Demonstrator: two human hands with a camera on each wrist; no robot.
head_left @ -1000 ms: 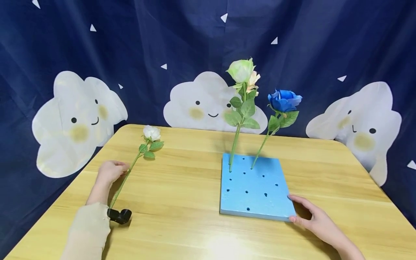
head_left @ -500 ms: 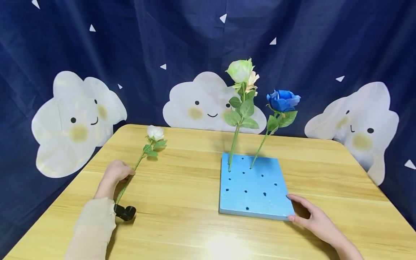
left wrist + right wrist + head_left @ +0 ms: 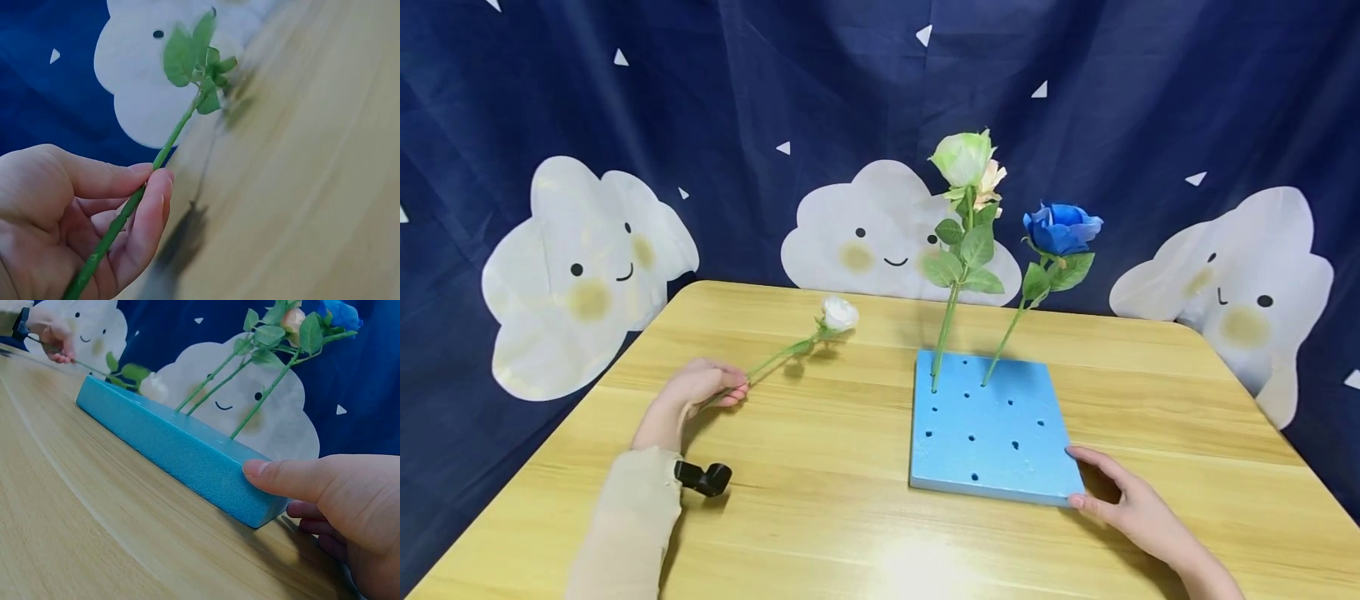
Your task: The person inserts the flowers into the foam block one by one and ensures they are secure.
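My left hand point(image 3: 703, 385) pinches the green stem point(image 3: 119, 219) of a white rose point(image 3: 840, 314) between thumb and fingers. The rose slants toward the back, held a little above the table, its shadow falling apart from it. A blue foam block point(image 3: 985, 462) with several holes lies at centre right. My right hand point(image 3: 1138, 508) grips its near right corner, the thumb point(image 3: 281, 475) on the front face and the fingers round the side. Standing in the block are a pale green-white rose point(image 3: 962, 160), a peach flower point(image 3: 988, 185) partly behind it, and a blue rose point(image 3: 1062, 229).
A wooden table point(image 3: 820, 517) carries everything. Behind it hangs a dark blue curtain point(image 3: 842, 75) printed with smiling clouds. On my left wrist sits a black camera mount point(image 3: 703, 479).
My left hand has moved right, now gripping the rose's stem and lifting it; the bloom has swung to the right. The right hand stays at the foam block's corner.
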